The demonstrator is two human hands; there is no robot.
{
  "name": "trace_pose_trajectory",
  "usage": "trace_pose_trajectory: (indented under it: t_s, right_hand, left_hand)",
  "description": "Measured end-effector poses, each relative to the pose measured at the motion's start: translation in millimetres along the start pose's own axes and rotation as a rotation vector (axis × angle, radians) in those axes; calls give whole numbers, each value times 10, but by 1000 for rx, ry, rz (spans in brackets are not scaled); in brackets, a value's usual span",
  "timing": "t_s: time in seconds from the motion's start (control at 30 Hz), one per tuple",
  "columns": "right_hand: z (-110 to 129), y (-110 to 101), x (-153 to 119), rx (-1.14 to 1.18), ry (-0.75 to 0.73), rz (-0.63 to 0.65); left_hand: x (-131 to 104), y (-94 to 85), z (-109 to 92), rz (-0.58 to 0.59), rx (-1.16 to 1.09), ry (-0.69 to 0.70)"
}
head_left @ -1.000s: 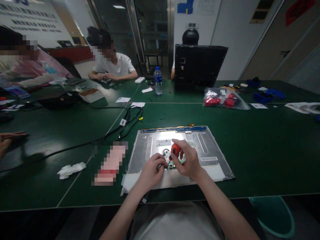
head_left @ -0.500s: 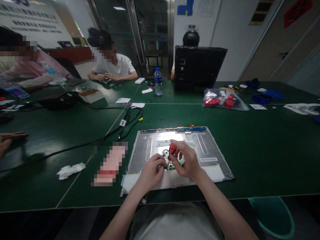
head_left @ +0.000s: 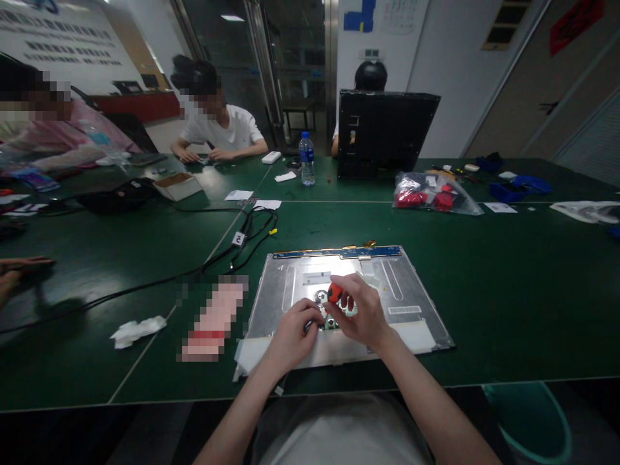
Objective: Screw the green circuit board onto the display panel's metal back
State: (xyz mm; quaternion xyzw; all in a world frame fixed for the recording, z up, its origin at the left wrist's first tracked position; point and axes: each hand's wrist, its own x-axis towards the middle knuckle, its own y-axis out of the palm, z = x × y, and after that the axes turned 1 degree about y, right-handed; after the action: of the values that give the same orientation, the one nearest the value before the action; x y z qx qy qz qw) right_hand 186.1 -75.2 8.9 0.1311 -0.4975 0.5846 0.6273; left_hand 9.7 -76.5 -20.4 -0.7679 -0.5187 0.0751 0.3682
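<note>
Screwdriver (head_left: pixel 334 292), red and black at the handle, held over the middle of a metal panel (head_left: pixel 339 352) in the lower centre of the frame. Pinched at that handle between thumb and fingers of the right hand (head_left: pixel 363 307). Tip too small to make out, close beside the left hand (head_left: pixel 298 329). On that left side, thumb and fingers bunched near the left edge of a small green circuit board (head_left: pixel 331 323); impossible to tell from this view whether closed on anything.

Main danger, by the look of it: skidding. Could slip sideways under a slanted push, then score the green circuit board or jab the left fingertips, so near the working spot. Likely prone to wobble too, with only a light hold on a short handle. Another possible cause of trouble: the panel itself, lying on the green table (head_left: pixel 508 278) with its near edge close to the table's front edge, at the bottom of the frame. Could shift or swing if nudged by a forearm. Along the panel's far edge, a thin blue circuit strip (head_left: pixel 336 252), exposed and probably easy to flex or crack. Left of the panel, black cables (head_left: pixel 247 223), apart from it; unlikely to snag except with the panel dragged that way.
</note>
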Motion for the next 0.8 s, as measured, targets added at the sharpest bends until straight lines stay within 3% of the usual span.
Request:
trace_pose_trajectory:
  t_s: [0.8]
  right_hand:
    - [1, -8, 11, 11, 1, -8]
  left_hand:
    - [4, 2, 9, 3, 0, -6]
